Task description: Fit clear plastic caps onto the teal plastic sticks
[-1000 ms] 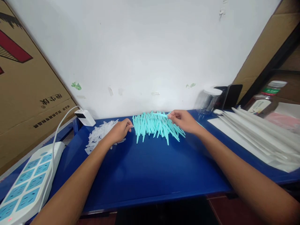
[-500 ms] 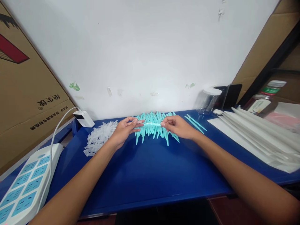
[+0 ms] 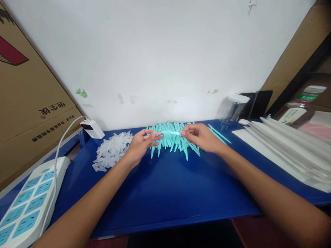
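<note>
Between my two hands a thin turquoise eyebrow razor [image 3: 174,133] lies about level. My right hand [image 3: 198,137] pinches its right end between thumb and fingertips. The fingers of my left hand [image 3: 141,143] are closed at the other end, on what looks like a small clear plastic cap; whether it sits over the blade I cannot tell. Just behind and below the hands spreads a heap of turquoise razors [image 3: 169,143], their ends pointing toward me and the wall. Left of my left hand lies a pile of translucent caps [image 3: 112,151].
Two razors [image 3: 219,134] lie apart on the blue table [image 3: 165,196], right of my right hand. Farther right are a lidded clear jar [image 3: 235,110], stacked white sleeves [image 3: 289,151] and a bottle [image 3: 297,110]. A power strip [image 3: 31,203] and a white charger [image 3: 92,129] stand left.
The view has shifted slightly. Both hands still hold the same pieces, and the left fingers are now nearer the razor's left end. The heap and the pile look unchanged.
</note>
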A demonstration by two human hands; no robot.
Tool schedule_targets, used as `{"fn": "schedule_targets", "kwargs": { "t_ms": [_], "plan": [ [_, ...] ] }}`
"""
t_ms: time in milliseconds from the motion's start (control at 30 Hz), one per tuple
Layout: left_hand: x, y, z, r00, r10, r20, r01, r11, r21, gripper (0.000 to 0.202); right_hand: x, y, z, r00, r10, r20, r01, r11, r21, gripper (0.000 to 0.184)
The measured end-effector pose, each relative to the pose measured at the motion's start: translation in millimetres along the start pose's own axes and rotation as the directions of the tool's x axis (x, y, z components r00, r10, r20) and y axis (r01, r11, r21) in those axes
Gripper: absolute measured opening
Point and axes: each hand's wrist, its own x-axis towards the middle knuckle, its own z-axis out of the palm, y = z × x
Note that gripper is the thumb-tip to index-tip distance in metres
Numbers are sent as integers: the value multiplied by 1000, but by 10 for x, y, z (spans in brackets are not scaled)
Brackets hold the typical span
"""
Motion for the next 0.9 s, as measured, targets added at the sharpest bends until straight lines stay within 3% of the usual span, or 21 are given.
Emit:
{"fn": "schedule_targets", "kwargs": {
  "t_ms": [200,400,467,533,600,633,667,733,767,833,900],
  "plan": [
    [-10,3,17,1000,-5,6,5,1000,-11,40,-1,11,-11,1000,2,26,-2,1000,3,41],
    [-74,-30,124,998,-5,59,3,999,37,42,-39,12,156,995,-33,92,29,999,45,40],
    [-72,-55,123,997,11,73,-17,996,85,41,-30,10,154,991,-35,130,30,999,42,39],
    [-52,-63,81,994,74,77,-90,969,229,39,6,37,54,995,-29,91,32,999,-27,38],
    [-17,-45,-13,981,175,84,-193,843,502,37,57,118,-147,997,-12,-75,-1,986,-167,35],
    [7,-28,-81,970,225,90,-229,726,649,36,82,180,-274,978,2,-209,-57,965,-255,33],
    [33,-7,-161,960,260,101,-240,582,777,37,102,254,-406,944,11,-330,-138,922,-362,31],
    [91,42,-345,955,271,118,-204,313,928,35,121,421,-653,862,50,-505,-372,739,-562,25],
    [118,69,-439,962,245,120,-175,217,960,31,119,504,-754,835,108,-540,-477,632,-611,23],
    [163,122,-609,978,181,102,-122,104,987,26,101,643,-887,793,256,-553,-602,471,-645,20],
    [187,163,-732,989,127,76,-86,75,993,25,80,725,-921,811,291,-507,-582,481,-655,21]
  ]
}}
